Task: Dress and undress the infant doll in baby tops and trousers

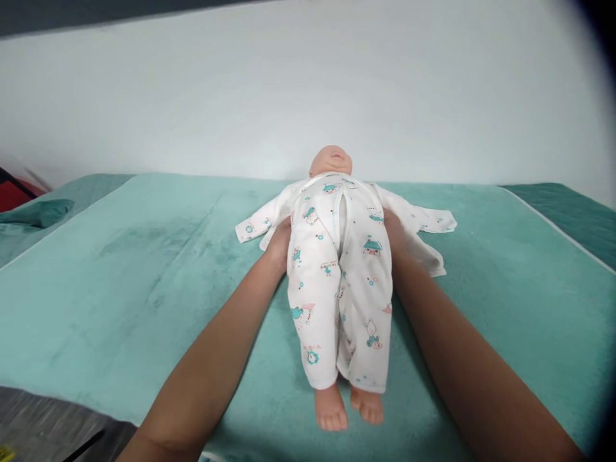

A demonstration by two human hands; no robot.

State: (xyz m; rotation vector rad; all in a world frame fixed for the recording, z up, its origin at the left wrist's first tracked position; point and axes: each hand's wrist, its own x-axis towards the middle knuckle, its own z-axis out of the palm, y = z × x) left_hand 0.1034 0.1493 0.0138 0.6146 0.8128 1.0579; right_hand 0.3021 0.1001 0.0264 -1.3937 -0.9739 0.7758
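Observation:
A baby doll [331, 162] lies on its back, head toward the wall and bare feet [332, 410] toward me. White printed pants [368, 282] cover its legs and reach high over the trunk, with a slit at the front middle. Under them, a matching white top [433, 220] spreads its sleeves out to both sides. Against the left side of the pants is my left hand [283, 244], near the waist. My right hand [392, 228] is at the opposite side, partly behind the cloth. The fingers of both hands are hidden by the doll and its clothes.
A light green sheet [144, 282] covers the surface under the doll, with darker green fabric [563, 215] at the right. The white wall [308, 83] stands right behind the head. Grey floor [43, 423] shows at the lower left, a red item [12, 196] at the far left.

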